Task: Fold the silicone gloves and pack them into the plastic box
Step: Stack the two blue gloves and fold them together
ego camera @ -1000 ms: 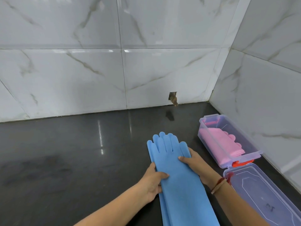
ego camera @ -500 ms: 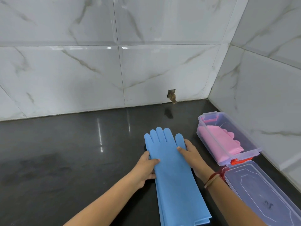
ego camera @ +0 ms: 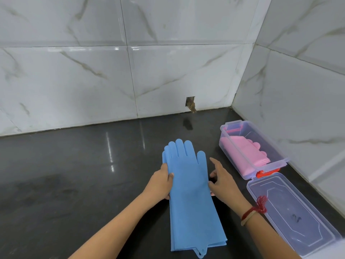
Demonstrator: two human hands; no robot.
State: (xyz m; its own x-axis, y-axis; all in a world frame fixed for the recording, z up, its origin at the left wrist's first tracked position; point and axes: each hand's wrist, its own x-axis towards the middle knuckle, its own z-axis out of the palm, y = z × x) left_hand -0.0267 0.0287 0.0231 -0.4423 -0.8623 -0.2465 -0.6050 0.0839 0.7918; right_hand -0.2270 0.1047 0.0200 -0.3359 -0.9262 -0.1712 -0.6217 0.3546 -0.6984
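Pinching the gloves' [ego camera: 188, 193] left edge, thumb on top, the left hand [ego camera: 160, 182] steadies them. The right hand [ego camera: 222, 180] sits loosely open at their right edge, holding nothing. They lie flat on the counter [ego camera: 84, 174], lengthwise away from the person, fingertips toward the wall [ego camera: 168, 77]. Best fold cuff to fingertips, edges matched, to fit the box [ego camera: 231, 144] just right.

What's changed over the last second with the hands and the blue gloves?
The right hand lifted its fingers off the blue gloves and now sits open at their right edge. The two gloves, offset before, now lie lined up. The left hand still grips the left edge; pink gloves, plastic box and lid unchanged.
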